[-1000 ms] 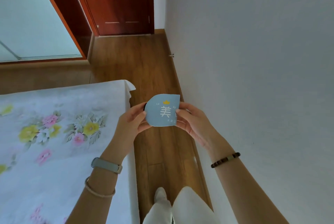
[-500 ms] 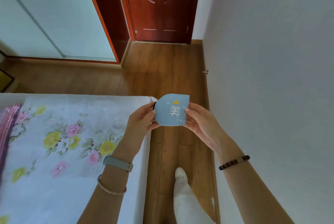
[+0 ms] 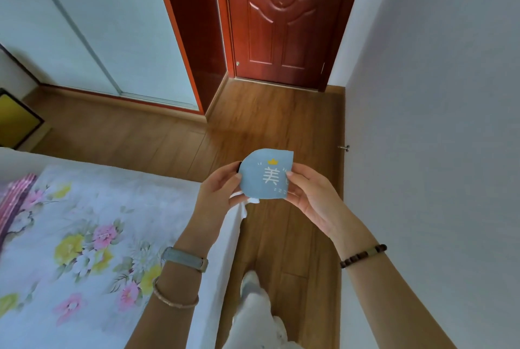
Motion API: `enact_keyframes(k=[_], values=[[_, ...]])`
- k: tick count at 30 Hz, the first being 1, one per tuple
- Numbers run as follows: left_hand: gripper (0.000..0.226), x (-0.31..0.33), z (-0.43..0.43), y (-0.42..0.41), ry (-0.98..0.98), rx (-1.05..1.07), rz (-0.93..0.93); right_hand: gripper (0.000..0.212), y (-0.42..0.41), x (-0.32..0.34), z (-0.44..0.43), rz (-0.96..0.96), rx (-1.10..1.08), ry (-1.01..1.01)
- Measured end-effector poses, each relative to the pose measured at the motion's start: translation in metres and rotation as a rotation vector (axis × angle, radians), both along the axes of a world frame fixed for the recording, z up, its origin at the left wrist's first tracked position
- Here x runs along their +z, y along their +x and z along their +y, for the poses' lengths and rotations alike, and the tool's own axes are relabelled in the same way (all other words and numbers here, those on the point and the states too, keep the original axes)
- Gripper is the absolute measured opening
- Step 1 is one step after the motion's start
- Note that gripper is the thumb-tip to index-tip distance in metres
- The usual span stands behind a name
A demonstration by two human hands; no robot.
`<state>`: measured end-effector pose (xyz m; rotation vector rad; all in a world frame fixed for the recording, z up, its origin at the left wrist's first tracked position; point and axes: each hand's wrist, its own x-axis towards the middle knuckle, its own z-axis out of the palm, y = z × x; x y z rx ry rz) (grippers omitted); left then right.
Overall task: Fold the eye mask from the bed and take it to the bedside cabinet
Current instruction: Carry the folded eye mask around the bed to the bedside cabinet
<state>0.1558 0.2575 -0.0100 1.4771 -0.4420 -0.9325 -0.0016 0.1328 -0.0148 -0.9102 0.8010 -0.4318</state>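
The light-blue eye mask [image 3: 264, 174] is folded in half, with a white character and a small yellow crown printed on its face. I hold it up in front of me over the wooden floor, just past the bed's corner. My left hand [image 3: 218, 188] pinches its left edge and my right hand [image 3: 305, 191] pinches its right edge. The bed [image 3: 84, 236], with a floral sheet, fills the lower left. No bedside cabinet is in view.
A dark red door [image 3: 281, 19] stands shut straight ahead. A sliding wardrobe [image 3: 92, 25] lines the far left wall. The white wall [image 3: 436, 123] runs close on my right, with a narrow strip of wooden floor [image 3: 287, 236] between it and the bed.
My view has turned left and lifted, showing more of the door, wardrobe and bed. Both hands keep the folded eye mask in the same grip.
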Motion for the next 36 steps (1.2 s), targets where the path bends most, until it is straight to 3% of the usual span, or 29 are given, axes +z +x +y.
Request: enact_keyframes(k=[24,36], values=[[0.032,-0.012,-0.26,0.24,-0.018,0.071,0.065,0.022,0.244,0.008,-0.262,0.035,0.034,0.024],[0.021,-0.033,-0.366,0.355,-0.11,0.376,0.128,0.028,0.394,-0.004,-0.41,-0.029,0.319,0.108]])
